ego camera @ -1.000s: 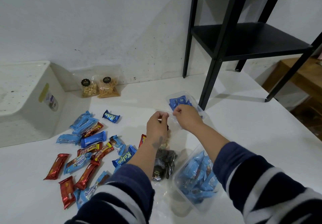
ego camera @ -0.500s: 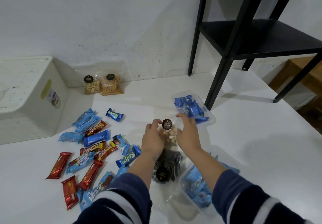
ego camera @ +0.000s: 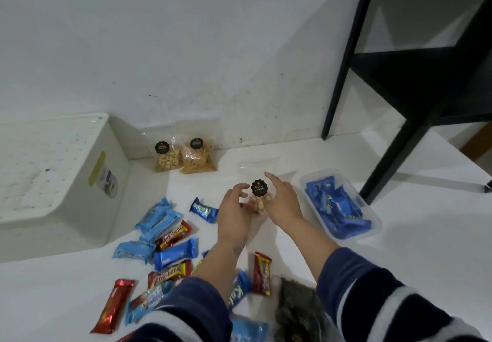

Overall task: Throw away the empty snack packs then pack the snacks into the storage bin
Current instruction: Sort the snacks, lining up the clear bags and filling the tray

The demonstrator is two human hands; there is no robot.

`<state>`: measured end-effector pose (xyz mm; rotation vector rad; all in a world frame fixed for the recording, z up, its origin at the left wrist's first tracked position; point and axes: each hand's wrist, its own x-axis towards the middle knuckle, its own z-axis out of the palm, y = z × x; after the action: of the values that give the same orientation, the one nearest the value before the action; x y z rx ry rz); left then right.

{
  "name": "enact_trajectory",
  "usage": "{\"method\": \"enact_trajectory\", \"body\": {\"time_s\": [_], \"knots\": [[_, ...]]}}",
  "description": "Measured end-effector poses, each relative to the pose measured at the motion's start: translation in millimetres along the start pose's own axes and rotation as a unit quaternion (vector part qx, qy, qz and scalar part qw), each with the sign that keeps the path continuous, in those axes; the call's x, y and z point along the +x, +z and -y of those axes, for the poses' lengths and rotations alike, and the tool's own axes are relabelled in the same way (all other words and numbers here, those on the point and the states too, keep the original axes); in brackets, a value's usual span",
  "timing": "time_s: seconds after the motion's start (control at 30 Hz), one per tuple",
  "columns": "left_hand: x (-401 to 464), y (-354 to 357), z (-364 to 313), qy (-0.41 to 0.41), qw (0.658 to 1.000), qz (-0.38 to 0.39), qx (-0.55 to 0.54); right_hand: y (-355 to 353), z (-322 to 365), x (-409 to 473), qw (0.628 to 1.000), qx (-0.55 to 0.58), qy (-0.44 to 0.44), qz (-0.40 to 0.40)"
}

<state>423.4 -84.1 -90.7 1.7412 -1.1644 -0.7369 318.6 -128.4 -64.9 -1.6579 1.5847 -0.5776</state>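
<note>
Head view: a clear biscuit bag (ego camera: pixel 257 203) with a round black label is held up between both hands above the middle of the table (ego camera: pixel 399 256). The left hand (ego camera: pixel 234 216) is curled round the bag's left side, thumb and fingers bent toward the label. The right hand (ego camera: pixel 283 203) is cupped against the bag's right side, its fingers bent round it. Both forearms are covered from mid-arm by dark sleeves (ego camera: pixel 372 288) with pale stripes.

Just right of the right hand, a clear tub (ego camera: pixel 372 231) filled with blue packs is set on the table, toward the right edge. Left of the left hand, a loose heap of bars (ego camera: pixel 165 245) in blue and red wrappers is spread over the table, reaching to the near edge; one small blue pack (ego camera: pixel 203 209) lies apart at the heap's far side. A red bar (ego camera: pixel 262 273) lies between the forearms. At the near edge, a bag of dark snacks (ego camera: pixel 298 312) is partly hidden by the right sleeve.

Against the wall at the far edge, two more clear bags (ego camera: pixel 183 155) with black labels are stood side by side. At the far left corner, a white bin (ego camera: pixel 53 182) is seen, its dotted broad face turned up. A black shelf (ego camera: pixel 399 75) stands at the far right corner.
</note>
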Motion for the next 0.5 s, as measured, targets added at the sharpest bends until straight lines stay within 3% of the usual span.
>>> {"method": "enact_trajectory", "body": {"time_s": [0.27,0.5], "knots": [[118.8,-33.1,16.5,0.065,0.995,-0.006,0.071,36.7,58.8,103.2,0.997,0.061,-0.038,0.002],[158.7,-30.0,27.3,0.005,0.988,0.098,0.121,53.8,64.9,137.4,0.998,0.047,-0.020,0.049]]}}
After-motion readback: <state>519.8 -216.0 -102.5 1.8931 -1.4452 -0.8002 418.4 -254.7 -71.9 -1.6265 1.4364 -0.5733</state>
